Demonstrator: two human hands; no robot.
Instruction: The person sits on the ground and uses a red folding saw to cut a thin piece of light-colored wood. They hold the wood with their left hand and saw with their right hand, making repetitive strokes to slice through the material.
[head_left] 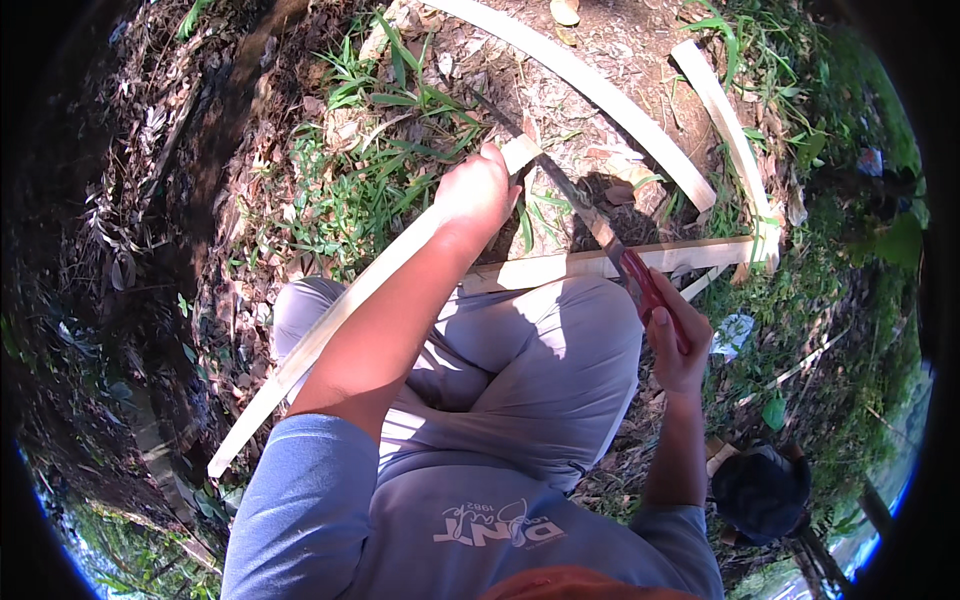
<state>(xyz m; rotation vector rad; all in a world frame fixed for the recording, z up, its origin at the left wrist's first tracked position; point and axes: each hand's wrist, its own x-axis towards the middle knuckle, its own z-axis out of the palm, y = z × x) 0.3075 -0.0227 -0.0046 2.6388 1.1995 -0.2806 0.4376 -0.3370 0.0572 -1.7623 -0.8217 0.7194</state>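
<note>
My left hand (476, 196) is closed around a long pale wooden strip (330, 340) near its far end. The strip slants from there under my left forearm and past my left knee to the lower left. In my right hand (680, 345), closed, is the red handle (655, 295) of a tool with a long narrow blade (575, 195). That blade slants up and left, right by the strip's far end; I cannot tell whether it touches. Its edge is too unclear to show if it is a saw or a machete.
Another pale strip (690, 258) lies across the ground before my knees, meeting a shorter strip (728, 125) at the right. A long strip (590, 85) curves across the far ground. Grass (400, 100) and dry leaves surround me. A dark rounded thing (760, 495) is at lower right.
</note>
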